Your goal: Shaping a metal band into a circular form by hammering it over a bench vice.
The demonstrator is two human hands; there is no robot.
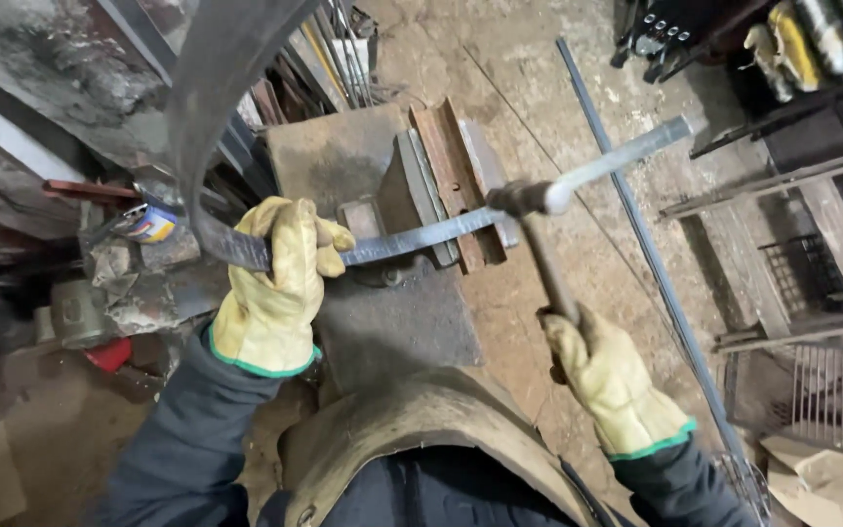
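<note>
While the left hand [270,288] grips a curved flat steel strip [412,237] across the rusty anvil block [343,156], the right hand [609,376] clenches a wooden-handled hammer [539,229]; a small blue-yellow label [151,225] lies far left.

Two hands show, each in one yellow leather glove with a green cuff: the left hand [270,283] at about nine o'clock of the anvil block and the right hand [609,376] at about four o'clock. One hammer [537,239] is in view, gripped by the right hand. One long flat metal strip [421,234] crosses the block, gripped by the left hand. One anvil block [363,166] stands at centre. One thin steel rod [656,273] lies on the floor at three o'clock. One small blue and yellow can [153,224] sits at nine o'clock.
</note>
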